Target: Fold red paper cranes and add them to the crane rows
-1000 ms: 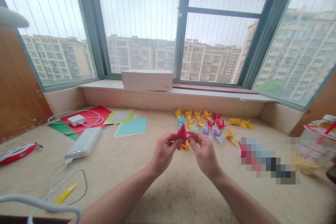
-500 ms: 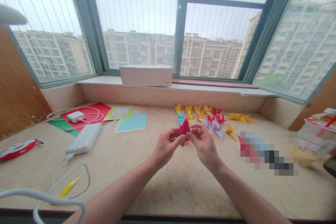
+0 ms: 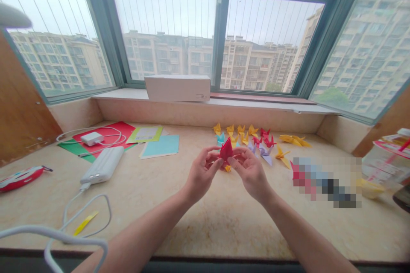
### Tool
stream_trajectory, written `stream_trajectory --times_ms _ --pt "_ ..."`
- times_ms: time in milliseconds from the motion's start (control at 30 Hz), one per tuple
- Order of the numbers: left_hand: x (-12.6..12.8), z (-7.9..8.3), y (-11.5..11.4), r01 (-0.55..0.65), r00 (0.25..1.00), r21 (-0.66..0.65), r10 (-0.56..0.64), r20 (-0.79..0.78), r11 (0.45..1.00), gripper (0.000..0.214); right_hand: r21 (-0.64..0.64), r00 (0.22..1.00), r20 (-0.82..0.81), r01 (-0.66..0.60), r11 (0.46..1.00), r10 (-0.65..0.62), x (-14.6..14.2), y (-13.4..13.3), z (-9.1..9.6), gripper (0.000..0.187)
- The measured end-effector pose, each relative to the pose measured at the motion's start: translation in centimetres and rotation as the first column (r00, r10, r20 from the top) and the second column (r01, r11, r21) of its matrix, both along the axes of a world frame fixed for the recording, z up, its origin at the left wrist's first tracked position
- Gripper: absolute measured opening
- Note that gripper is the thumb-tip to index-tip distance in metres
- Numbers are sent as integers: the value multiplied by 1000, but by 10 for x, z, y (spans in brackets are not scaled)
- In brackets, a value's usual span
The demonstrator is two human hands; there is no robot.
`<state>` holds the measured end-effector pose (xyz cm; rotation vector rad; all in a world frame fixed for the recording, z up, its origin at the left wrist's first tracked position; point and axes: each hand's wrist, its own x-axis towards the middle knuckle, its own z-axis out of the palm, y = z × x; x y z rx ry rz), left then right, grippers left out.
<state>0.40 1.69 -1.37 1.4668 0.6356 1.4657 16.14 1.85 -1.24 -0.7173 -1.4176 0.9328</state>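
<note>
A small folded red paper piece [image 3: 226, 150] is pinched between both hands above the marble counter [image 3: 198, 222]. My left hand [image 3: 201, 175] grips its left side with thumb and fingertips. My right hand [image 3: 250, 171] grips its right side the same way. Just behind the hands lie several finished paper cranes [image 3: 250, 138] in yellow, red, blue and lilac. One small yellow crane [image 3: 227, 168] sits under the hands, mostly hidden.
Coloured paper sheets [image 3: 160, 146] lie at the back left with a white charger [image 3: 92, 138]. A white power bank [image 3: 102, 164] and cable [image 3: 77, 217] sit left. A white box [image 3: 178, 88] rests on the sill. A clear container [image 3: 389, 158] stands at the right.
Both hands stayed pinched on the red paper and worked it slightly; the view tipped down a little, so everything sits a bit higher in the picture.
</note>
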Motion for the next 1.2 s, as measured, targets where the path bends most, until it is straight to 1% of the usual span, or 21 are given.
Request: stream_trajectory --times_ms 100,200,300,433,500,667,800,933,1033,1100,1200 --pt "1 -2 0 5 1000 13 -4 -20 1000 31 9 999 -35 -10 1000 11 0 0 -1 26" --pt "1 -3 0 13 999 10 -13 -32 1000 29 19 999 -50 -14 1000 15 -1 0 -2 21" --pt "1 -3 0 25 999 -2 -25 -25 1000 29 59 999 -39 -27 998 30 0 -1 0 15" --pt "0 1 -3 55 998 -13 -55 -11 998 30 111 996 -43 -74 991 79 3 -3 4 8" --pt "0 3 -5 65 998 -12 -65 -6 998 30 106 993 -46 -101 989 107 4 -4 5 7" --pt "0 6 -7 81 997 -12 -81 14 997 27 38 973 -48 -225 974 226 3 -6 6 14" --pt "-1 8 -7 53 998 20 -54 26 998 20 55 974 -71 -210 976 214 2 -6 8 15" --pt "-2 9 -7 50 998 112 -53 20 992 14 54 974 -79 -210 976 214 2 -6 10 12" --pt "-3 10 -8 54 998 160 -58 22 986 12 43 967 -90 -236 971 239 4 -4 10 11" --pt "-2 11 -8 41 999 158 -44 17 987 10 47 962 -98 -250 967 253 5 -3 9 8" --pt "-3 10 -7 9 1000 137 -10 11 991 9 55 966 -87 -238 970 242 5 -2 6 7"
